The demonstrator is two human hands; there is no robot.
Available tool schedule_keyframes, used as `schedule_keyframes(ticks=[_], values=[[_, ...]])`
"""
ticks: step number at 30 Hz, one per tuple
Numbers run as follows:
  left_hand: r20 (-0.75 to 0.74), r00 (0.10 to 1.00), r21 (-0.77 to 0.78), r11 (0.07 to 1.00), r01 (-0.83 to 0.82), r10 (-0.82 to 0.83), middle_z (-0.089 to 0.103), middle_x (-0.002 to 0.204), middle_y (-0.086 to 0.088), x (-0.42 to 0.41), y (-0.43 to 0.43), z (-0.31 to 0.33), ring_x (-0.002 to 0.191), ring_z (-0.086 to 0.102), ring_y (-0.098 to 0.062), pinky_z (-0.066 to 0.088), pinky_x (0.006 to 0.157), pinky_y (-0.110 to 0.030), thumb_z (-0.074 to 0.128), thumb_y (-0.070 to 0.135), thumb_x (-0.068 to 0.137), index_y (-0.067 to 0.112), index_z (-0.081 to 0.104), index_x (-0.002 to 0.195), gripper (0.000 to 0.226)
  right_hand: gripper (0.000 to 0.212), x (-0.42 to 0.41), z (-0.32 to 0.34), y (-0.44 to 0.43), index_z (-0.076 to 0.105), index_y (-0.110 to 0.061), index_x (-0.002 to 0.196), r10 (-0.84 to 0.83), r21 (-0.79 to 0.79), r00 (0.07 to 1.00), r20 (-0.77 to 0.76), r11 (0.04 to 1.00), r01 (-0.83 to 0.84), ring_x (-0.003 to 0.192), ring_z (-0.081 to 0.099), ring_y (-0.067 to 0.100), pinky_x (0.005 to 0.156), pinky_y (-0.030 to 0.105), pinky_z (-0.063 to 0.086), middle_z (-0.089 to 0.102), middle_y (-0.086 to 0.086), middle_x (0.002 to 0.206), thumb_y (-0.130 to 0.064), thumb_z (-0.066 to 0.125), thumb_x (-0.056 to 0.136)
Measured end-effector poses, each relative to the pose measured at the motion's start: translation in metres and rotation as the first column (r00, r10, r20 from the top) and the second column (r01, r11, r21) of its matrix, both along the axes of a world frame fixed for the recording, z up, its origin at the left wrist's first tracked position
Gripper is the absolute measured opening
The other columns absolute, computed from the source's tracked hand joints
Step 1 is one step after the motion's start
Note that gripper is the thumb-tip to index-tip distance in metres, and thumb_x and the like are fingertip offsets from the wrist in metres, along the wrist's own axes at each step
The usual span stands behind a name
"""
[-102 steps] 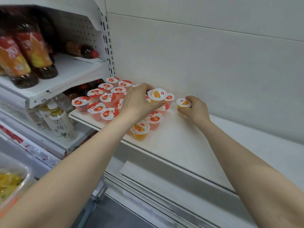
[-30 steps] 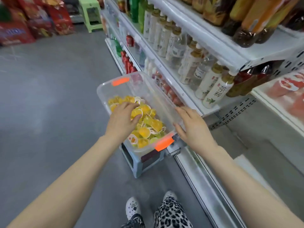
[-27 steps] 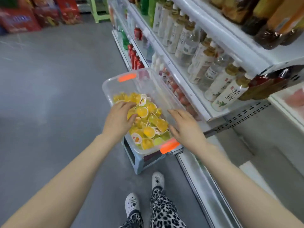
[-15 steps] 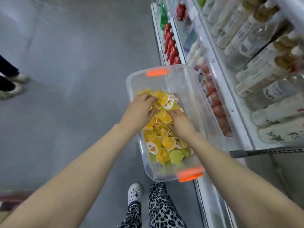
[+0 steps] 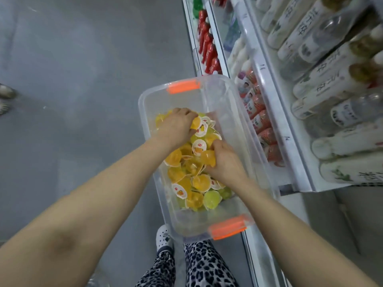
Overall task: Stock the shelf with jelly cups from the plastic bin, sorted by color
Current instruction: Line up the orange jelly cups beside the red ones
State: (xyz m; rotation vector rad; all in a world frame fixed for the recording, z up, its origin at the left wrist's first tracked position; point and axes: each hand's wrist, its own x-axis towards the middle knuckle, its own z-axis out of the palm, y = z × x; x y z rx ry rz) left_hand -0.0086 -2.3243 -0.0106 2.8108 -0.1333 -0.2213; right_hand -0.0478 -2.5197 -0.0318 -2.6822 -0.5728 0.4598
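Looking down from the head camera, the clear plastic bin (image 5: 227, 104) sits low in front of the person, with an orange handle (image 5: 183, 86) at its far end and another (image 5: 228, 226) at its near end. The jelly cups (image 5: 198, 183) lie in a loose heap inside the bin, mostly yellow and orange. A few green ones (image 5: 211, 199) sit toward the near end, and some cups show their white printed lids.

Both hands are inside the bin. The left hand (image 5: 178, 127) is at the far end of the heap, its fingers curled down around a yellow cup (image 5: 195, 122). The right hand (image 5: 224, 162) is in the middle of the heap, its fingers bent around an orange cup (image 5: 209, 158). I cannot tell whether either hand holds more than one cup.

Right of the bin runs a drinks shelf (image 5: 275, 104) lined with pale bottles (image 5: 323, 83), and beyond the bin's far right corner stand red bottles (image 5: 207, 46). Left of the bin is grey floor (image 5: 83, 79). Below the bin's near end show a white shoe (image 5: 164, 237) and leopard-print trousers (image 5: 205, 264).
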Motion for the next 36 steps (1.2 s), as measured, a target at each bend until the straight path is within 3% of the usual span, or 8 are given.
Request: schedule_keyframes(ticks=[6, 10, 14, 17, 21, 25, 30, 36], values=[[-0.151, 0.987, 0.318, 0.942, 0.103, -0.057, 0.047, 0.14, -0.011, 0.033, -0.009, -0.036, 0.126, 0.041, -0.031, 0.037, 0.103, -0.036, 0.059, 0.019, 0.092, 0.01, 0.042, 0.138, 0.05, 0.047, -0.017, 0.003, -0.011, 0.049, -0.013, 0.107, -0.032, 0.003, 0.998, -0.052, 0.999, 0.032, 0.098, 0.054, 0.031, 0.073, 0.037, 0.045, 0.056, 0.007, 0.106, -0.029, 0.072, 0.069], [-0.138, 0.99, 0.341, 0.939, 0.04, 0.008, 0.05, 0.132, -0.014, 0.04, -0.008, -0.041, 0.122, 0.044, -0.032, 0.04, 0.101, -0.039, 0.059, 0.016, 0.092, 0.008, 0.045, 0.133, 0.045, 0.046, -0.029, 0.003, -0.014, 0.048, -0.015, 0.113, -0.135, 0.045, 0.986, -0.093, 0.989, 0.14, 0.098, 0.056, 0.028, 0.069, 0.032, 0.038, 0.054, 0.005, 0.112, -0.029, 0.069, 0.074], [-0.13, 0.975, 0.06, 0.983, -0.171, 0.177, 0.054, 0.125, -0.018, 0.026, -0.008, -0.023, 0.114, 0.052, -0.035, 0.042, 0.095, -0.04, 0.065, 0.018, 0.089, 0.005, 0.045, 0.13, 0.048, 0.048, -0.037, 0.015, -0.018, 0.047, -0.018, 0.115, -0.324, 0.173, 0.928, -0.183, 0.919, 0.354, 0.095, 0.059, 0.024, 0.076, 0.033, 0.047, 0.055, 0.002, 0.113, -0.026, 0.072, 0.075], [-0.124, 0.952, -0.245, 0.921, -0.302, 0.279, 0.06, 0.121, -0.015, 0.001, -0.012, 0.002, 0.109, 0.058, -0.034, 0.045, 0.086, -0.037, 0.074, 0.023, 0.083, 0.006, 0.046, 0.126, 0.055, 0.048, -0.044, 0.03, -0.022, 0.05, -0.017, 0.119, -0.39, 0.227, 0.903, -0.181, 0.877, 0.424, 0.101, 0.058, 0.022, 0.078, 0.028, 0.042, 0.059, 0.003, 0.114, -0.031, 0.073, 0.079], [-0.114, 0.95, -0.491, 0.815, -0.309, 0.291, 0.06, 0.122, -0.007, -0.036, -0.026, 0.037, 0.11, 0.057, -0.025, 0.043, 0.085, -0.03, 0.076, 0.025, 0.081, 0.011, 0.047, 0.127, 0.057, 0.044, -0.061, 0.053, -0.034, 0.056, -0.017, 0.125, -0.384, 0.284, 0.921, -0.057, 0.878, 0.384, 0.108, 0.055, 0.022, 0.079, 0.017, 0.03, 0.059, 0.005, 0.115, -0.036, 0.067, 0.087], [-0.03, 0.971, -0.618, 0.759, -0.204, 0.237, 0.065, 0.102, 0.006, -0.074, -0.042, 0.07, 0.093, 0.061, -0.014, 0.051, 0.08, -0.031, 0.078, 0.027, 0.076, 0.021, 0.056, 0.112, 0.043, 0.058, -0.086, 0.081, -0.055, 0.054, -0.021, 0.127, -0.448, 0.315, 0.893, 0.054, 0.856, 0.41, 0.107, 0.055, 0.021, 0.086, 0.027, 0.04, 0.061, 0.003, 0.114, -0.056, 0.058, 0.08], [0.041, 0.992, -0.692, 0.719, -0.058, 0.119, 0.061, 0.09, 0.019, -0.118, -0.074, 0.114, 0.072, 0.056, 0.009, 0.043, 0.064, -0.01, 0.078, 0.026, 0.075, 0.025, 0.055, 0.11, 0.041, 0.051, -0.13, 0.127, -0.087, 0.058, -0.02, 0.121, -0.586, 0.418, 0.795, 0.156, 0.769, 0.484, 0.104, 0.057, 0.016, 0.083, 0.022, 0.037, 0.061, -0.001, 0.112, -0.037, 0.074, 0.076], [0.146, 0.986, -0.691, 0.704, 0.164, -0.086, 0.067, 0.1, 0.016, -0.163, -0.127, 0.157, 0.084, 0.066, -0.004, 0.053, 0.081, -0.028, 0.075, 0.031, 0.076, 0.033, 0.052, 0.113, 0.043, 0.049, -0.194, 0.174, -0.132, 0.059, -0.017, 0.126, -0.673, 0.435, 0.667, 0.32, 0.73, 0.527, 0.107, 0.055, 0.019, 0.089, 0.029, 0.04, 0.061, 0.001, 0.112, -0.03, 0.075, 0.08]])
